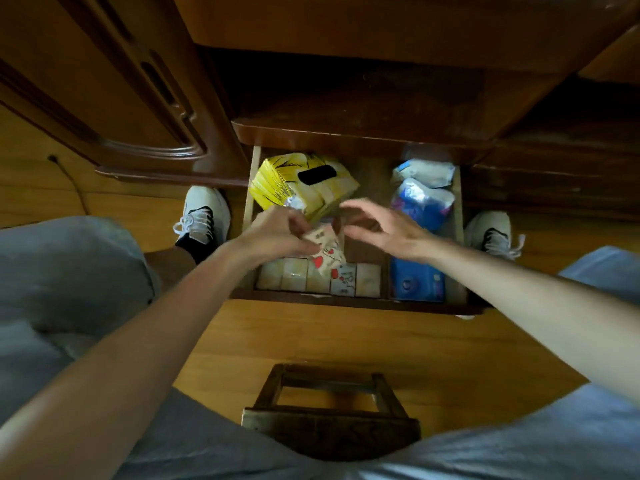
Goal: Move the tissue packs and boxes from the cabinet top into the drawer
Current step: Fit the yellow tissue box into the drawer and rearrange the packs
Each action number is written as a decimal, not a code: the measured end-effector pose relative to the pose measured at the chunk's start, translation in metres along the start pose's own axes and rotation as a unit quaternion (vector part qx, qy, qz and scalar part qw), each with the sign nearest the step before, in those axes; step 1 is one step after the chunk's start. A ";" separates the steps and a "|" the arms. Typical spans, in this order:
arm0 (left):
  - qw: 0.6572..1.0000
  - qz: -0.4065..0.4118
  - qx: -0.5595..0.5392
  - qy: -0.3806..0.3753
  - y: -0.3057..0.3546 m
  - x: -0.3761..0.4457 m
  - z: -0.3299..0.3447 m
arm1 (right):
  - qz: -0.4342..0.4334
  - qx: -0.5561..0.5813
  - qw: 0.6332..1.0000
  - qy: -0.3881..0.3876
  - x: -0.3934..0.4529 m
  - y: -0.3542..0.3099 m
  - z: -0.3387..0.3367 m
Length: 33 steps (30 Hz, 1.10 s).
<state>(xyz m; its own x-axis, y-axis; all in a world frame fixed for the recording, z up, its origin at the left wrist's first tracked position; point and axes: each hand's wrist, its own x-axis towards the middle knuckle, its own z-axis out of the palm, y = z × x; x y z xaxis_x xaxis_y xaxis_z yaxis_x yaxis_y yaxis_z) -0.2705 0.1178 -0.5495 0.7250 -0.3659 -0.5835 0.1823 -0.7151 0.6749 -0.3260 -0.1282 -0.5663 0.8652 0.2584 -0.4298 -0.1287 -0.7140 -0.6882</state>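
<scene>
Open dark wooden drawer (pixel 349 301). Yellow cardboard tissue box (pixel 304 185) tilted at far left. Blue plastic tissue packs (pixel 417 280) along right side. Left hand (pixel 277 233) pinches small cream heart-printed tissue pack (pixel 327 252) above near row. Right hand (pixel 384 226) hovers, fingers spread, holding nothing.

Yellow tissue box (pixel 304 183), red-hearted cream pack (pixel 327 256), blue packs (pixel 419 280), white shoes (pixel 204 213), dark-brown drawer (pixel 346 303)

Dark glossy wooden cabinet (pixel 346 39) with a carved panelled door (pixel 114 98) at left. Warm honey-coloured plank floor (pixel 346 337), crossed at left by a thin dark cable (pixel 69 178). Small dark wooden stool (pixel 329 424) below, dimly lit.
</scene>
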 end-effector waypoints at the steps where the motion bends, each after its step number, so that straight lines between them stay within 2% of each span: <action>1: 1.000 0.011 0.015 -0.011 0.004 0.000 0.010 | 0.010 0.048 0.999 -0.020 -0.007 -0.003 0.004; 3: 0.999 0.023 0.035 -0.017 0.008 0.000 0.025 | 0.007 0.107 0.994 -0.031 -0.016 -0.007 0.015; 8: 0.997 0.045 0.055 -0.003 0.003 0.004 0.040 | 0.026 0.127 0.991 -0.027 -0.009 0.003 0.028; 10: 0.995 0.053 0.077 0.039 -0.001 0.006 0.040 | 0.064 0.085 0.994 -0.021 -0.003 0.023 0.014; 11: 0.989 0.060 0.116 0.067 -0.003 0.007 0.038 | 0.096 0.029 0.995 0.000 -0.001 0.034 0.006; 14: 0.957 0.080 0.232 0.154 -0.013 0.010 0.030 | 0.183 -0.133 0.971 0.077 0.004 0.063 -0.006; 17: 0.938 0.089 0.281 0.180 -0.023 0.014 0.026 | 0.139 -0.215 0.963 0.082 0.018 0.070 0.013; 19: 0.921 0.099 0.327 0.185 -0.026 0.017 0.028 | 0.127 -0.198 0.969 0.074 0.031 0.068 0.025; 22: 0.894 0.107 0.387 0.200 -0.028 0.022 0.030 | 0.175 -0.162 0.970 0.035 0.044 0.068 0.037; 26: 0.832 0.122 0.491 0.226 -0.026 0.025 0.028 | 0.160 -0.312 0.936 0.017 0.047 0.074 0.050; 28: 0.814 0.136 0.517 0.226 -0.022 0.029 0.023 | 0.136 -0.306 0.941 0.041 0.049 0.072 0.054; 30: 0.836 0.131 0.495 0.196 -0.019 0.033 0.020 | 0.112 -0.311 0.942 0.055 0.052 0.070 0.056; 33: 0.896 0.113 0.412 0.125 -0.016 0.038 0.016 | 0.114 -0.322 0.938 0.056 0.050 0.068 0.054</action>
<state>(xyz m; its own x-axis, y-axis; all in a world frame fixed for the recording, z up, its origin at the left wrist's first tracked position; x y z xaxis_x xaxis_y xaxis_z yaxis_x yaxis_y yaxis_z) -0.2560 0.1057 -0.5898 0.8262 -0.4859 -0.2851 -0.4652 -0.8739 0.1412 -0.3182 -0.1284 -0.6659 0.9012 0.0067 -0.4334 -0.0287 -0.9968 -0.0752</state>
